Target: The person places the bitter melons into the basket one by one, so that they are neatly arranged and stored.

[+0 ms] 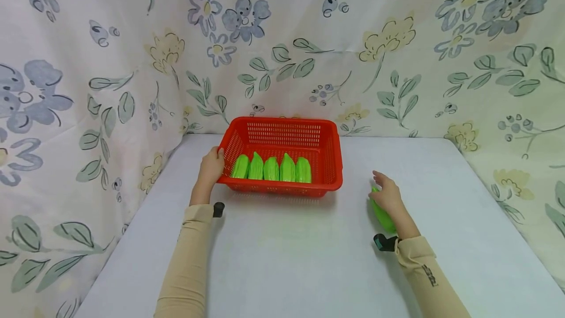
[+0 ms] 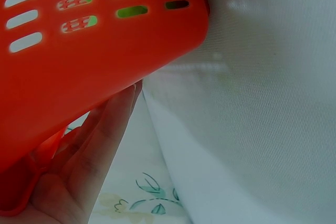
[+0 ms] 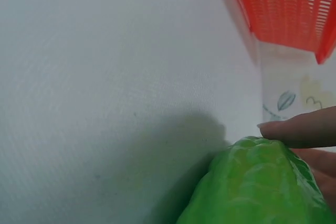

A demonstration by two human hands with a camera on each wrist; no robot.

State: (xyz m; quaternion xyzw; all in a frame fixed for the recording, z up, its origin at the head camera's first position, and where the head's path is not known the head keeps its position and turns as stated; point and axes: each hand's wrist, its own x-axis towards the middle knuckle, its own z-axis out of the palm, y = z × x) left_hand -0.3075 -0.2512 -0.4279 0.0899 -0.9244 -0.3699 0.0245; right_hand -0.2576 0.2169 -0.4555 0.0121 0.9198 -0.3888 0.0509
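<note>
A red plastic basket (image 1: 282,186) sits toward the back of the table, with several bright green bitter melons (image 1: 270,168) side by side along its near wall. My left hand (image 1: 211,166) grips the basket's left rim; the left wrist view shows its fingers (image 2: 100,142) against the outside wall. On the right lies a single bitter melon (image 1: 383,216), partly covered by my right hand (image 1: 387,195). The right hand is over its far end, thumb toward the left and fingers stretched forward. In the right wrist view a straight digit (image 3: 296,129) reaches the melon's bumpy top (image 3: 257,177).
A white-covered table (image 1: 287,259) extends under both arms. Floral cloth (image 1: 273,38) hangs behind it and along both sides. Dark wrist-camera mounts (image 1: 385,242) stick out from both sleeves. Tabletop separates the basket from the lone melon.
</note>
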